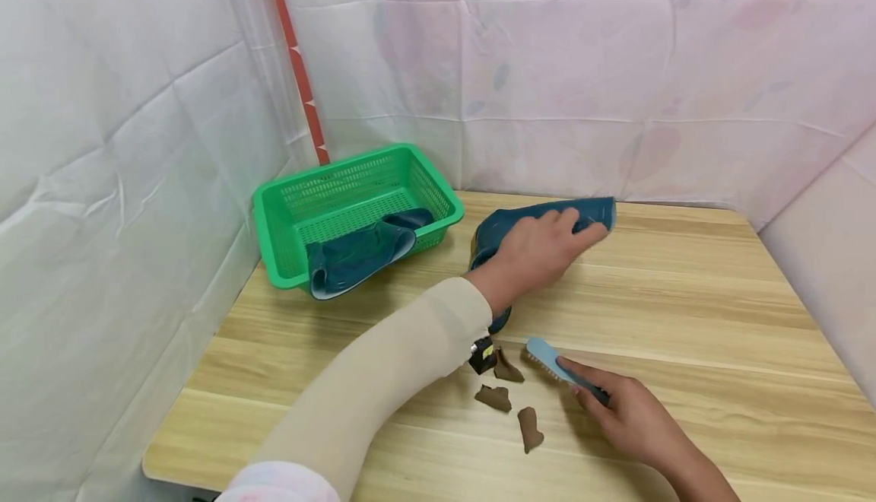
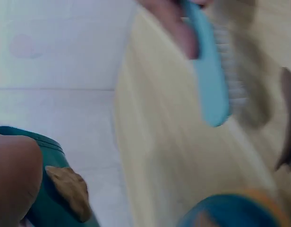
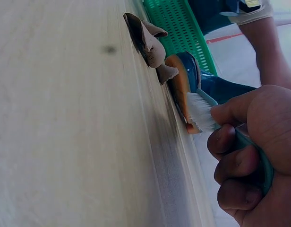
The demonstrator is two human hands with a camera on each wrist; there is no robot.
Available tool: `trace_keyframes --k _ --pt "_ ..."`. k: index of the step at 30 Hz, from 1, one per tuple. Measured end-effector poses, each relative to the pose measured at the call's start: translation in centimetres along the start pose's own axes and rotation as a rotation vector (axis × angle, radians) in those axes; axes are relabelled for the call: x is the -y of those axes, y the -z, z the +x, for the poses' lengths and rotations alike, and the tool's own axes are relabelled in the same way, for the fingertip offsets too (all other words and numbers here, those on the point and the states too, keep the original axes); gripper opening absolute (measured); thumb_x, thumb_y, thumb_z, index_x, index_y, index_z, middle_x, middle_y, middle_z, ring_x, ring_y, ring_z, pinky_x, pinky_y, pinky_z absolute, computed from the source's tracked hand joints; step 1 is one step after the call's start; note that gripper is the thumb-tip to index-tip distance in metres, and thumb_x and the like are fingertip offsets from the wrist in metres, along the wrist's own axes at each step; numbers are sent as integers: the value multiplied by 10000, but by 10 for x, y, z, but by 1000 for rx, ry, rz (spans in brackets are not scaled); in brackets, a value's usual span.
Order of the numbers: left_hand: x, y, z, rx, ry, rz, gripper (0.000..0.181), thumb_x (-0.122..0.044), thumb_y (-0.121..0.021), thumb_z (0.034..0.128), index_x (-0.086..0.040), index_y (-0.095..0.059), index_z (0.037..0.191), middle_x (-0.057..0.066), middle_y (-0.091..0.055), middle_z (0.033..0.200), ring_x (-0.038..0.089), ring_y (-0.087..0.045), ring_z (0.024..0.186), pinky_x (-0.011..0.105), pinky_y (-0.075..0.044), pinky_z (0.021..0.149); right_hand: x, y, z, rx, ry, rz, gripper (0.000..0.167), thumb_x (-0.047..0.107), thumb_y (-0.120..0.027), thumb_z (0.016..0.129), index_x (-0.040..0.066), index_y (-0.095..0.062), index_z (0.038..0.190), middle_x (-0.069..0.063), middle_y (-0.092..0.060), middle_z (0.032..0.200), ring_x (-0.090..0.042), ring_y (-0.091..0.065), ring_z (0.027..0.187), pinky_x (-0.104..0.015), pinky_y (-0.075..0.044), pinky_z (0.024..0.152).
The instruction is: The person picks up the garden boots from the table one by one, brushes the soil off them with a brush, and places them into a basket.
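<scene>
A blue rain boot (image 1: 523,217) with an orange-tan sole (image 3: 180,85) lies on the table. My left hand (image 1: 541,251) reaches over its shaft and grips it, fingertips partly hidden. A brown patch (image 2: 70,191) clings to the shaft beside that hand in the left wrist view. In my right hand (image 1: 633,418) is a light blue brush (image 1: 544,354) with white bristles (image 3: 200,112), held by its handle. The brush head stands apart from the boot, near its toe end. Torn brown pieces (image 1: 494,398) lie on the table left of the brush.
A green plastic basket (image 1: 274,258) stands at the back left of the wooden table (image 1: 684,319). Another blue boot (image 1: 363,255) hangs over its front rim. Pale cloth walls (image 1: 582,68) enclose the back and sides.
</scene>
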State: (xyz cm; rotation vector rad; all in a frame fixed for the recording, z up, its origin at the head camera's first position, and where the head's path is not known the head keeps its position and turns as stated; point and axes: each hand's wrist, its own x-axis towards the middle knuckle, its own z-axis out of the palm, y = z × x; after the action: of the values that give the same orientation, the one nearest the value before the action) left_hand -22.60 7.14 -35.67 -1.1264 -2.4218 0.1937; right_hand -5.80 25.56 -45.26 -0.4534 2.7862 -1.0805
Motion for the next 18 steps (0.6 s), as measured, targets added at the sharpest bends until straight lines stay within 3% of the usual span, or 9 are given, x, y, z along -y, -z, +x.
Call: trace_keyframes --k 3,6,9,12,14,18 --pt "10 13 1 -38 54 13 252 -285 -382 1128 -217 -558 1295 -18 -541 983 101 -512 689 224 -430 479 1 0 0 -10 -2 -5 422 178 -675 1012 267 -636 1423 111 -488 716 10 -289 445 -219 -374 435" --pt "17 27 1 -22 89 20 291 -415 -433 1105 -177 -586 1172 -34 -536 956 76 -523 678 204 -445 492 0 -1 1 -23 0 -10 420 176 -683 1007 267 -645 1415 95 -548 760 13 -287 440 -219 -373 424" --pt "25 43 5 19 133 -62 265 -376 -482 1096 -146 -611 1119 -31 -585 965 80 -597 762 207 -504 548 -1 -2 2 -35 10 -12 422 162 -690 1000 265 -652 1408 60 -642 903 15 -292 441 -219 -374 420" --pt "34 59 11 65 194 -164 149 -206 -491 1087 -126 -580 1175 -24 -638 932 122 -647 802 247 -536 579 -2 -2 3 -37 17 -6 422 159 -691 1000 264 -653 1406 60 -637 908 18 -299 442 -214 -373 419" --pt "41 67 15 107 242 -211 197 -130 -493 1062 -116 -526 1256 -10 -652 898 150 -660 768 267 -533 575 -2 -2 4 -35 14 -1 422 157 -689 1000 262 -652 1407 74 -610 862 15 -300 444 -214 -370 417" --pt "53 79 19 181 338 -264 297 -240 -558 1056 -84 -495 1302 17 -656 937 179 -670 771 308 -538 601 -2 -4 5 -36 1 -3 422 158 -688 1001 263 -651 1408 79 -578 809 11 -300 443 -213 -367 417"
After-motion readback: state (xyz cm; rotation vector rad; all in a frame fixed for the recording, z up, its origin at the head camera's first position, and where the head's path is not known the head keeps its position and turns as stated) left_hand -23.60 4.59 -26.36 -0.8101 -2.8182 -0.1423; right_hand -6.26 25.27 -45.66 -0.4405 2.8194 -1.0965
